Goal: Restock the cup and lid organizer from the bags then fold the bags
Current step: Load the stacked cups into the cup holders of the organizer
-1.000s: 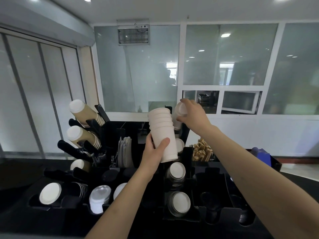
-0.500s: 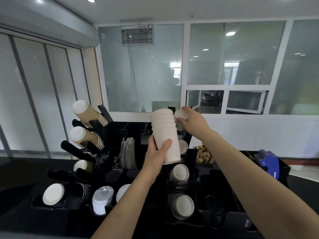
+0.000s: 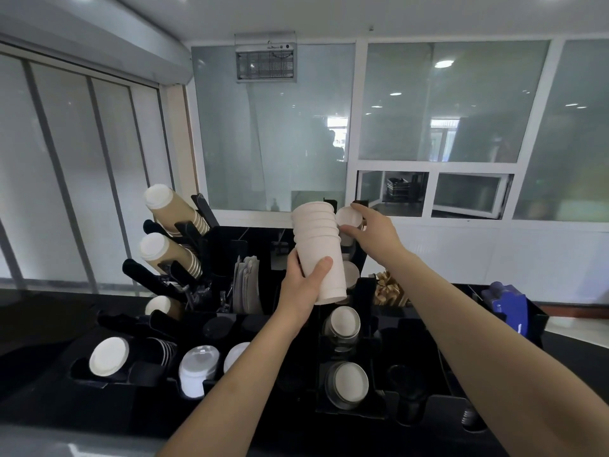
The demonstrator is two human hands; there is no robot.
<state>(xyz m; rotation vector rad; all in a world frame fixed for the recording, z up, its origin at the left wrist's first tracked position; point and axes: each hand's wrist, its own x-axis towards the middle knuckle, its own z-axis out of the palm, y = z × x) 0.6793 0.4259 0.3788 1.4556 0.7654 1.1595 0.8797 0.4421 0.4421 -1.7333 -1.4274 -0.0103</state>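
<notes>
Our left hand (image 3: 301,285) wraps its grip around a stack of white cups (image 3: 319,250), held above the black organizer (image 3: 369,291). Our right hand (image 3: 372,227) pinches a single white cup (image 3: 348,216) at the organizer's top rear slot, just beside the stack.

Premises: a café or canteen service counter. Evidence: a black cup organizer (image 3: 329,404) on a dark counter (image 3: 39,374), stocked with paper cups (image 3: 171,209) at far left, lids (image 3: 108,356) at near left, sleeves (image 3: 245,285) and sachets (image 3: 389,290). Far side: glazed partitions with a serving hatch (image 3: 392,192) and a wall-mounted insect trap (image 3: 265,57).
</notes>
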